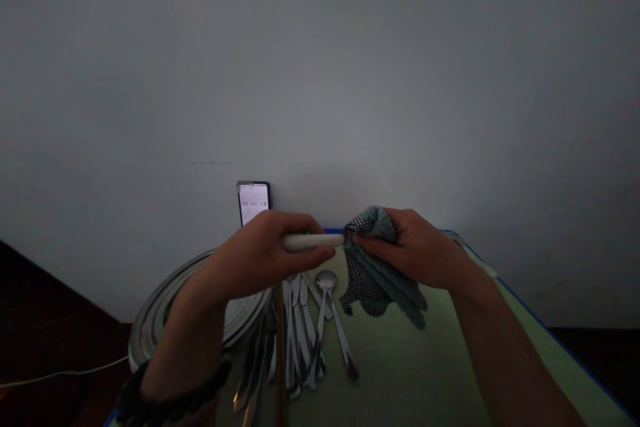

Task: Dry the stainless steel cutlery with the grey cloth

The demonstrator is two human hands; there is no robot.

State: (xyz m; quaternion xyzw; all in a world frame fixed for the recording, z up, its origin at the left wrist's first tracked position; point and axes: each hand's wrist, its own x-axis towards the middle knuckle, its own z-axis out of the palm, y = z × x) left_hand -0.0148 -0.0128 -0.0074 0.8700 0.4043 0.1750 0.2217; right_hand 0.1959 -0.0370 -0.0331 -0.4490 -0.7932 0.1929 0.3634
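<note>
White handle [315,241]: held level above the table [410,373], between both hands.
Left hand [267,250] pinches its left end, fingers against thumb; right hand [417,243] pinches grey-green cloth [383,280] at its right end. Round metal dishes [143,340], stacked; inside mostly hidden by left arm, contents cannot be told. Spoons [327,279] lie loose alongside.

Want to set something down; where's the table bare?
Green tabletop shows bare between the spoons and right forearm, below the cloth; a narrower strip lies between that forearm and the blue edge. Left of the spoons, cutlery and plates crowd it.
</note>
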